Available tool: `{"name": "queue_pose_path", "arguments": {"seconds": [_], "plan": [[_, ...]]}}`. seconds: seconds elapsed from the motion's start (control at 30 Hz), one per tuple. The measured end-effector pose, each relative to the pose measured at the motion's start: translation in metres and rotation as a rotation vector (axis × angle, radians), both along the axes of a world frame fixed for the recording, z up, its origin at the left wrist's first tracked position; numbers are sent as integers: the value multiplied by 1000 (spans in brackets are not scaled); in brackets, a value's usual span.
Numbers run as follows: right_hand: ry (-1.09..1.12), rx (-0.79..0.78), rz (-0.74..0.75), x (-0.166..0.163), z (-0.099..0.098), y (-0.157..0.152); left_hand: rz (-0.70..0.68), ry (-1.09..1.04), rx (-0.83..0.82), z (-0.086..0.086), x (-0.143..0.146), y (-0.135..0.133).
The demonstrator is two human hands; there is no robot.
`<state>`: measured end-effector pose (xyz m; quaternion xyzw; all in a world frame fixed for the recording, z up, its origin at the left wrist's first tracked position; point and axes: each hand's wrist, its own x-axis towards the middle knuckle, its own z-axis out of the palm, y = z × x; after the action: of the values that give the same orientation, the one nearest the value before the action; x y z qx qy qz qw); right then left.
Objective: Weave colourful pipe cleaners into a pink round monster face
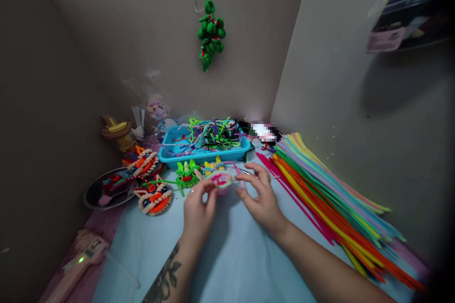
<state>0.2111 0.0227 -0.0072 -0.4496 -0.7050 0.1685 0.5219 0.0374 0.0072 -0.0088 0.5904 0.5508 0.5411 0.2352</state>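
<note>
My left hand [201,203] pinches a small round coiled pipe-cleaner piece [222,181], pink in the middle with a pale rim, held above the blue cloth. To its right, my right hand [261,199] has its thumb and index finger curled around a pink pipe cleaner [242,182]; its other fingers are lifted apart. Motion smears the fingertips, so the exact contact is unclear. Just beyond my hands lie a green pipe-cleaner figure with a red mouth [187,175] and a yellow one [213,167], partly covered by the coiled piece.
Behind stands a blue tray [167,155] with tangled pipe-cleaner scraps. Bundled long pipe cleaners [330,194] fill the right side. Orange-and-cream figures [155,199] and a dark bowl [93,201] sit left, with a pink glue gun [76,265] nearer. A green ornament [211,33] hangs above.
</note>
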Motion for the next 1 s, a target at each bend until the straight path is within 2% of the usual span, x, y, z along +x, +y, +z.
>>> {"name": "queue_pose_path", "arguments": {"seconds": [0.1, 0.2, 0.5, 0.77, 1.0], "plan": [[-100, 22, 55, -6, -2, -4, -86, 309, 69, -7, 8, -6], [-114, -2, 70, -10, -5, -4, -118, 418, 78, -10, 12, -7], [-102, -88, 125, -11, -9, 1, -152, 307, -12, -13, 10, -5], [-84, -57, 123, -11, -10, 3, -240, 158, -93, -8, 7, -5], [-169, -49, 143, -11, -8, 1, -229, 161, -114, -3, 6, -5]]}}
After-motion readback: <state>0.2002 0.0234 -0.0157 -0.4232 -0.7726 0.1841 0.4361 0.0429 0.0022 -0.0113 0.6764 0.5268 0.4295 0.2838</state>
